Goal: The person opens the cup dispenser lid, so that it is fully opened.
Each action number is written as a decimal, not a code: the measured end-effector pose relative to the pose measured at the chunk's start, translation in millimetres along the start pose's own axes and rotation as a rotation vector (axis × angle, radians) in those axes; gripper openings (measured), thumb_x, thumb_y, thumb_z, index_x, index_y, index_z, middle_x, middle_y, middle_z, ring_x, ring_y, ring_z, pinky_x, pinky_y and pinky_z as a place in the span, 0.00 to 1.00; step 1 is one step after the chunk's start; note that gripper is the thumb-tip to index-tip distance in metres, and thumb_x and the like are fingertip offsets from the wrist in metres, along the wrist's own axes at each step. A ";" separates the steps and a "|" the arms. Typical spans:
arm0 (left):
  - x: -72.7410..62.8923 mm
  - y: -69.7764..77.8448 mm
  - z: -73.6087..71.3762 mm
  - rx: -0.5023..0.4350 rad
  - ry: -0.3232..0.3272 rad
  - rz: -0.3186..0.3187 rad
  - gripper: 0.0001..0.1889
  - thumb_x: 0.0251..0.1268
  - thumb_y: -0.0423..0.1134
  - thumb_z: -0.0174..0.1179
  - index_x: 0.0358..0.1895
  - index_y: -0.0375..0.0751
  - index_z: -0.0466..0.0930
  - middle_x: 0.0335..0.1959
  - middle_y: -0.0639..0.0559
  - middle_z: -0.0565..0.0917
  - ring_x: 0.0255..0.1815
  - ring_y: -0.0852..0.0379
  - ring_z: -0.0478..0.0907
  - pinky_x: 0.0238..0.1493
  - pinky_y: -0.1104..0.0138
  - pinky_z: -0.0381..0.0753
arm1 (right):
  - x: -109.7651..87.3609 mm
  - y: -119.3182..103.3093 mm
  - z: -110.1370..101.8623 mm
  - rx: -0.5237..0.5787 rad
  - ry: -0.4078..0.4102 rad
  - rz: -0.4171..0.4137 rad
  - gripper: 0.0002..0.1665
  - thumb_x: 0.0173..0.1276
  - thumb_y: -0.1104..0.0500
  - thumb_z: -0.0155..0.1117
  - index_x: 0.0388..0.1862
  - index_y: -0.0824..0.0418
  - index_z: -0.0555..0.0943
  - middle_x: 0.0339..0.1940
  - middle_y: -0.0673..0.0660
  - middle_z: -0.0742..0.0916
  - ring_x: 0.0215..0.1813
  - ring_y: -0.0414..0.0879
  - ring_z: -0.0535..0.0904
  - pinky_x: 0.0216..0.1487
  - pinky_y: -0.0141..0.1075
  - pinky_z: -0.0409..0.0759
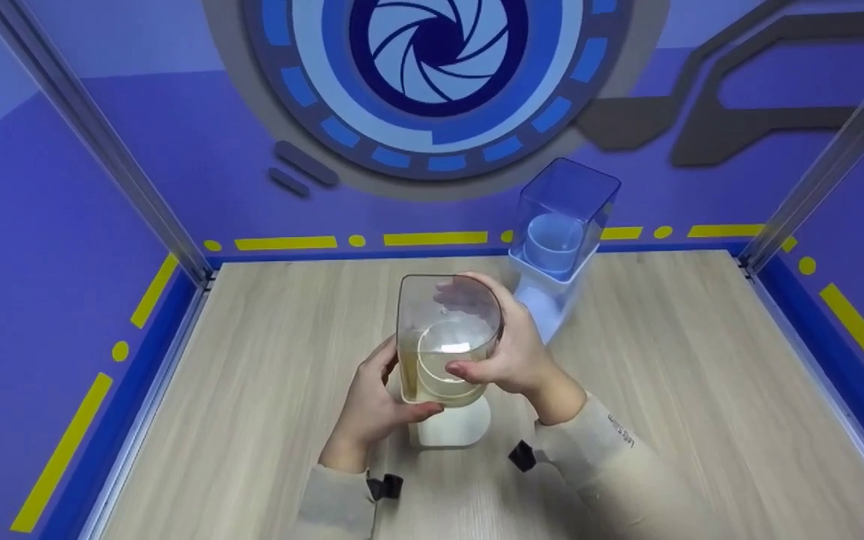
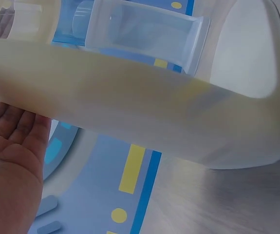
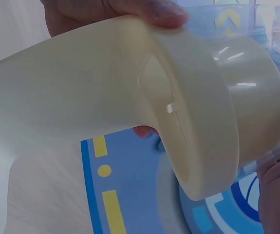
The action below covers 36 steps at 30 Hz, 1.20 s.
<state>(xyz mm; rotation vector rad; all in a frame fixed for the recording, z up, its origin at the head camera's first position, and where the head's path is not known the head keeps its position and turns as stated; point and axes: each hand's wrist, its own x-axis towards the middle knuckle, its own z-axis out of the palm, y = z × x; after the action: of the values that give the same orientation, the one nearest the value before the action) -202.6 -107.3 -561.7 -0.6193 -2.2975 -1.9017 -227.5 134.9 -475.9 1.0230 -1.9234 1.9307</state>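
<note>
Upright before me is a cream dispenser stand (image 1: 453,430) with a wide collar and a raised inner ring (image 3: 256,97). A clear, smoky-tinted container (image 1: 424,300), rounded on one side, sits over that ring. My left hand (image 1: 372,405) holds the stand at the collar from the left, thumb across its front. In the left wrist view, the left fingers (image 2: 20,124) lie against the back of the stand. My right hand (image 1: 518,349) grips the container from the right, thumb on the near face and fingers behind, seen through the clear plastic.
A pale blue dispenser (image 1: 541,304) of similar shape stands behind and to the right, with its own clear container (image 1: 571,184) on top. The wood-grain table (image 1: 267,360) runs back to a printed blue wall (image 1: 177,150); metal posts (image 1: 113,150) mark the corners.
</note>
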 end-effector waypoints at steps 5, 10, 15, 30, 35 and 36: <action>1.2 0.9 -2.6 0.003 -0.013 0.007 0.53 0.45 0.64 0.91 0.79 0.62 0.80 0.73 0.59 0.87 0.81 0.46 0.79 0.83 0.29 0.72 | 5.8 -0.3 1.7 -0.027 0.009 -0.033 0.59 0.46 0.60 0.91 0.78 0.70 0.75 0.68 0.70 0.89 0.69 0.57 0.90 0.73 0.47 0.90; 0.0 0.5 -3.1 0.011 -0.021 -0.005 0.53 0.45 0.66 0.91 0.80 0.63 0.79 0.74 0.60 0.87 0.82 0.44 0.78 0.85 0.30 0.71 | 5.6 0.8 1.6 -0.053 0.019 -0.034 0.58 0.52 0.49 0.93 0.77 0.69 0.76 0.67 0.68 0.91 0.68 0.57 0.91 0.72 0.44 0.90; -1.8 1.9 -1.9 0.008 -0.030 -0.035 0.53 0.45 0.63 0.92 0.80 0.63 0.79 0.75 0.61 0.85 0.83 0.42 0.77 0.86 0.29 0.68 | 2.4 4.3 1.0 -0.046 0.026 -0.050 0.57 0.54 0.47 0.93 0.77 0.71 0.77 0.66 0.72 0.90 0.67 0.54 0.92 0.71 0.43 0.91; 2.1 2.3 -1.8 0.022 -0.032 -0.047 0.57 0.46 0.61 0.92 0.84 0.58 0.76 0.79 0.62 0.83 0.86 0.43 0.74 0.86 0.30 0.68 | 3.2 2.6 -0.8 -0.042 0.039 -0.065 0.59 0.46 0.58 0.91 0.78 0.71 0.76 0.67 0.71 0.90 0.68 0.49 0.91 0.69 0.40 0.91; 2.3 3.8 -4.5 0.027 -0.046 -0.041 0.54 0.46 0.62 0.92 0.81 0.63 0.78 0.76 0.62 0.84 0.83 0.45 0.77 0.85 0.28 0.68 | 7.2 0.1 -0.3 -0.045 0.032 -0.051 0.59 0.51 0.48 0.93 0.77 0.72 0.76 0.66 0.71 0.91 0.67 0.51 0.91 0.70 0.40 0.91; 2.5 4.2 -5.0 0.027 -0.047 -0.039 0.53 0.46 0.62 0.92 0.81 0.66 0.78 0.76 0.62 0.84 0.83 0.45 0.77 0.85 0.28 0.68 | 8.2 -0.1 -0.4 -0.046 0.030 -0.050 0.59 0.52 0.46 0.94 0.77 0.72 0.76 0.66 0.71 0.91 0.67 0.51 0.91 0.71 0.40 0.90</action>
<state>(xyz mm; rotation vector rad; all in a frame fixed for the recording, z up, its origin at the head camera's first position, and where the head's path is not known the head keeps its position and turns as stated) -204.3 -110.8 -556.0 -0.6278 -2.3767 -1.8890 -233.5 132.7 -470.8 1.0139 -1.8990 1.8554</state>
